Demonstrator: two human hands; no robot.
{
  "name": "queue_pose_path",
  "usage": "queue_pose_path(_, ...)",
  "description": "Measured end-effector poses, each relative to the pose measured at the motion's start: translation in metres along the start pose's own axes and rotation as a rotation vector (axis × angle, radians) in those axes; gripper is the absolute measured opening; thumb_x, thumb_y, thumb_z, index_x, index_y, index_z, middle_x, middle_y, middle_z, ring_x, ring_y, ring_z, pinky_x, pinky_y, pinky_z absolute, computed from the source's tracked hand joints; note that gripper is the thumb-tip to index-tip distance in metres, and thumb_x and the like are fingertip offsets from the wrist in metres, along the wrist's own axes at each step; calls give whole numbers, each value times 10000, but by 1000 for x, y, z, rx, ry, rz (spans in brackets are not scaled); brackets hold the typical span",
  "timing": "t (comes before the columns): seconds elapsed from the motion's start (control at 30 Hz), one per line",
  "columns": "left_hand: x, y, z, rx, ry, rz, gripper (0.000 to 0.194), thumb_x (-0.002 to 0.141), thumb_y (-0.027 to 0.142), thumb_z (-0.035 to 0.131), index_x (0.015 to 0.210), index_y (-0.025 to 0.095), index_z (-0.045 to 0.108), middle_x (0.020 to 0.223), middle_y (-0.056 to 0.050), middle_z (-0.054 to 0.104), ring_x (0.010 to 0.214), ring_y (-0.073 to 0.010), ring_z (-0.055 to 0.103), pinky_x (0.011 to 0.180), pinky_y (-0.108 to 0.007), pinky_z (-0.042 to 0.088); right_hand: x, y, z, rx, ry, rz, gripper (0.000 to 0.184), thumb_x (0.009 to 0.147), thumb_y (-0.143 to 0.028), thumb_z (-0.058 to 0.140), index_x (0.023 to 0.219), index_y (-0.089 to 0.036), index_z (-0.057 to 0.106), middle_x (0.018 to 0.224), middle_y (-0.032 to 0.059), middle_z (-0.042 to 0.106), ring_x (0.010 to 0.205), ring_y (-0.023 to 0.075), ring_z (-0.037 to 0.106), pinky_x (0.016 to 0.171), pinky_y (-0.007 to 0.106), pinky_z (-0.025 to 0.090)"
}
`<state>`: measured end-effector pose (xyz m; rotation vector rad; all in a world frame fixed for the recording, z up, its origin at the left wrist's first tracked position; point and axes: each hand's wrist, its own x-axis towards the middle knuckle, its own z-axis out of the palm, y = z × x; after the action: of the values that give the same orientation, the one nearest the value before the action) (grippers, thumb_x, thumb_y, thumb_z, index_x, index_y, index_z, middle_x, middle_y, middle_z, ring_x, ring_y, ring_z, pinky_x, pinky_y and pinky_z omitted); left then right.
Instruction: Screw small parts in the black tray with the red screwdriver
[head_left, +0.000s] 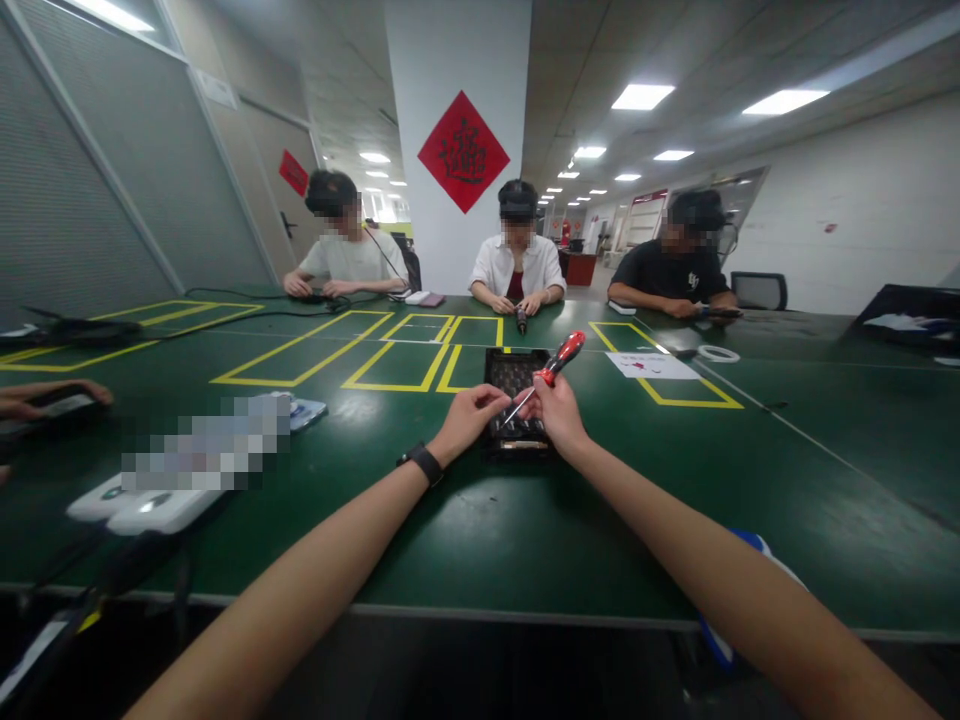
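Observation:
My right hand [561, 408] is closed round a screwdriver [564, 355] with a red and black handle. Its handle tilts up to the right, and the thin metal shaft slants down to the left over a black case [519, 445]. Small dark pieces sit in rows inside the case, too small to name. Over the case's left edge, my left hand [471, 418] has its thumb and forefinger pinched together close to the right fingers. Whatever is in that pinch is too small to make out. A dark band [421, 462] circles my left wrist.
Yellow tape outlines [330, 345] mark the green table [360, 545]. White devices [161, 510] with cables lie at left, by another person's hand [94, 392]. A paper sheet [651, 366] and a tape roll [718, 354] lie at right. Three people sit across the table.

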<state>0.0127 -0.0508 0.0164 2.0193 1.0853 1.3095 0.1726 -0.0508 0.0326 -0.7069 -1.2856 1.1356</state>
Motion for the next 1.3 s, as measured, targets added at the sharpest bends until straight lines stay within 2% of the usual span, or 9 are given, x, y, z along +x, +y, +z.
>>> queue_pose_path(0.17,-10,10,0,-110,-138,-59,319,666,417,667,752,110,658,640,-15,618,563,-94,498,558,-215,383,-14,-7,7,-131,-43,-126,361,803,-483,481,1014,-217,357,647,-48,596,432,64,513,451,179,419)
queue_pose_path(0.37,-9,13,-3,-132,-263,3,302,779,393,552,820,118,671,741,-44,654,653,-112,546,634,-232,416,-19,-13,6,-90,-132,-153,388,845,-474,410,1140,-223,387,783,-16,598,472,53,511,488,197,428)
queue_pose_path(0.57,-9,8,1,-86,-162,-9,320,669,399,669,821,120,631,661,-5,603,561,-84,485,549,-204,387,-19,-10,6,-85,-125,-131,391,837,-491,416,1133,-237,386,786,-21,590,476,52,511,490,194,427)
queue_pose_path(0.67,-8,5,0,-113,-215,4,280,711,377,631,815,117,644,731,-26,637,610,-97,521,590,-216,410,-19,-9,4,-66,-151,-117,392,840,-492,408,1139,-240,373,772,-24,591,478,55,516,502,196,439)
queue_pose_path(0.8,-7,5,-1,-178,-277,24,289,790,366,540,902,120,644,784,-44,651,677,-113,559,648,-231,435,-16,-7,2,-15,-148,-89,383,841,-502,393,1120,-239,383,759,-22,589,477,64,521,495,206,443)
queue_pose_path(0.9,-7,6,2,-157,-208,-3,344,744,396,596,957,126,611,722,-20,624,599,-90,522,578,-209,416,-13,-6,1,-16,-93,-93,369,840,-515,387,1083,-238,392,741,-26,583,463,60,510,477,196,426)
queue_pose_path(1.0,-8,6,5,-95,-160,-9,341,680,405,660,866,123,614,654,4,591,543,-73,474,519,-189,377,-13,-5,1,-23,-60,-108,363,834,-525,396,1051,-234,392,738,-26,586,451,58,502,470,192,419)
queue_pose_path(1.23,-9,7,3,-144,-296,22,298,821,375,496,864,119,642,742,-43,650,653,-110,559,621,-220,427,-15,-7,0,-49,-116,-73,367,846,-523,366,1065,-231,396,696,-26,595,461,65,505,486,192,420)
queue_pose_path(1.3,-10,9,3,-90,-260,52,298,824,385,490,863,128,636,741,-35,642,641,-103,544,609,-214,415,-15,-7,0,-50,-133,-76,369,846,-522,366,1063,-226,402,688,-25,594,466,67,509,485,190,415)
